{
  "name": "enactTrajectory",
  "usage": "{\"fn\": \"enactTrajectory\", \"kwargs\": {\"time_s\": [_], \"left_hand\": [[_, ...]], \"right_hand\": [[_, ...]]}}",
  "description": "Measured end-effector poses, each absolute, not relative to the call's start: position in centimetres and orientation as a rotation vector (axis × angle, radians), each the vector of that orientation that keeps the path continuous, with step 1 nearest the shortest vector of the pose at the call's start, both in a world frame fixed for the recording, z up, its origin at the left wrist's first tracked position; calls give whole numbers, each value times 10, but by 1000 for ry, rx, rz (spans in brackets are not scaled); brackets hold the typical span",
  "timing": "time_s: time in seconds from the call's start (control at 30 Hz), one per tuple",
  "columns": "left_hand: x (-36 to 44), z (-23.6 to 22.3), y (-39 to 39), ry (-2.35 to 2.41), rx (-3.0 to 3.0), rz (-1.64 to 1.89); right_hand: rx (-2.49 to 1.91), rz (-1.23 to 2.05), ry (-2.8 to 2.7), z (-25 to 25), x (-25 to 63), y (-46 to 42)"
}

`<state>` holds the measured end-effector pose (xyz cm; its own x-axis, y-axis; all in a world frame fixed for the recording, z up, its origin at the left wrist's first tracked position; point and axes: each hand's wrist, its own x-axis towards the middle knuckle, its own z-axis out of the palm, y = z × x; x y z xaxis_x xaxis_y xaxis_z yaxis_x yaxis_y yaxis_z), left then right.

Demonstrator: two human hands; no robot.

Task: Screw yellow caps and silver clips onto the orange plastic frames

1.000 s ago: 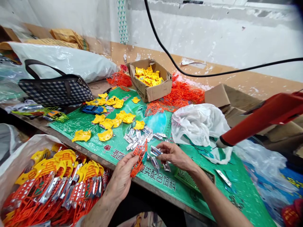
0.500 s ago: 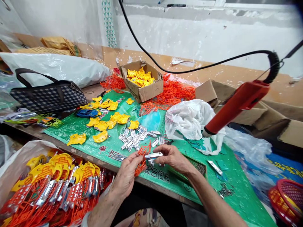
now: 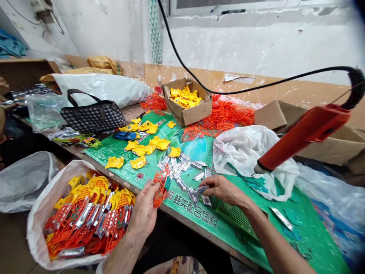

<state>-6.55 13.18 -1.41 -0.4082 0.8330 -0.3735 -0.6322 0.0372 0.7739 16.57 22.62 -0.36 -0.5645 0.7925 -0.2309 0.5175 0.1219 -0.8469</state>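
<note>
My left hand point(image 3: 144, 209) pinches an orange plastic lattice frame point(image 3: 160, 190) at its lower side and holds it upright above the table's front edge. To its right, my right hand point(image 3: 224, 191) is closed, fingertips and thumb on a narrow silver metal clip point(image 3: 201, 190). Several loose silver clips lie just under and beside those fingers. Behind both hands spreads a pile of similar silver clips point(image 3: 178, 167). Yellow plastic pieces point(image 3: 138, 162) lie scattered to the left of that pile. The orange frame and the clip are apart.
A white sack point(image 3: 35, 224) of orange-and-yellow assemblies stands at left. A red power screwdriver point(image 3: 302, 139) hangs at right on a black cable. Behind are a carton point(image 3: 196, 115) of yellow pieces, orange frames point(image 3: 228, 114), and a white plastic bag point(image 3: 242, 144). A green basket point(image 3: 238, 219) sits near my right forearm.
The view has swung left. My right hand has drawn away from the orange frame and is now lower, over the loose clips. My left hand still holds the frame, now raised more upright.
</note>
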Motion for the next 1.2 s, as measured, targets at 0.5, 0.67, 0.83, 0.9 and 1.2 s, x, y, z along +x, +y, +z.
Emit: {"fn": "enactTrajectory", "kwargs": {"time_s": [0.5, 0.67, 0.83, 0.9, 1.2], "left_hand": [[-81, -10, 124, 1106, 217, 1589], [-83, -13, 123, 1132, 206, 1550], [-75, -12, 127, 1108, 204, 1526], [-74, -12, 127, 1107, 216, 1511], [-76, -12, 123, 1109, 210, 1504]], "right_hand": [[-1424, 484, -2556, -28, 77, 283], [-1454, 423, -2648, -29, 105, 277], [-1505, 357, -2640, -23, 111, 275], [-1515, 326, -2633, -23, 101, 277], [-1586, 302, -2658, -25, 109, 274]]}}
